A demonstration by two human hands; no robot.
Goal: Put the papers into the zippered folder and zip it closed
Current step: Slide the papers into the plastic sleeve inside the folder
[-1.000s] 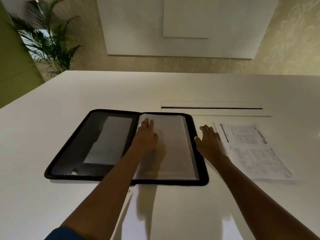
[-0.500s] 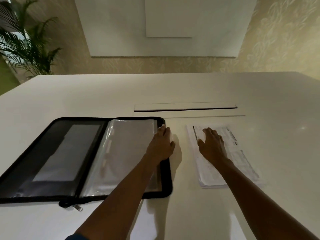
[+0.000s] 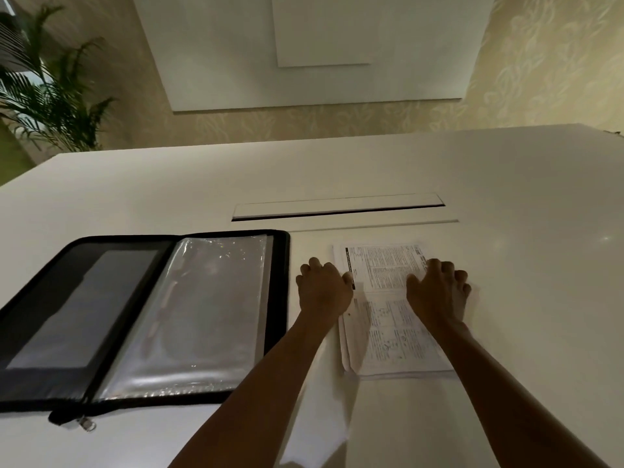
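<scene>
The black zippered folder (image 3: 280, 298) lies open flat on the white table (image 3: 506, 197), its clear plastic sleeves facing up and its zip pull (image 3: 86, 424) at the near left edge. A stack of printed papers (image 3: 385, 319) lies to the right of it. My left hand (image 3: 322, 288) rests with curled fingers at the stack's left edge. My right hand (image 3: 437, 292) lies on the stack's right side, fingers bent over the top sheet. I cannot tell whether either hand has gripped the sheets.
A long cable slot (image 3: 337, 207) with a flap runs across the table just beyond the folder and papers. A potted palm (image 3: 50, 92) stands past the far left corner. A white wall panel (image 3: 320, 49) is behind the table.
My left hand left the folder's sleeve and came over to the papers' left edge. My right hand slid to the stack's right side. The view shifted rightward.
</scene>
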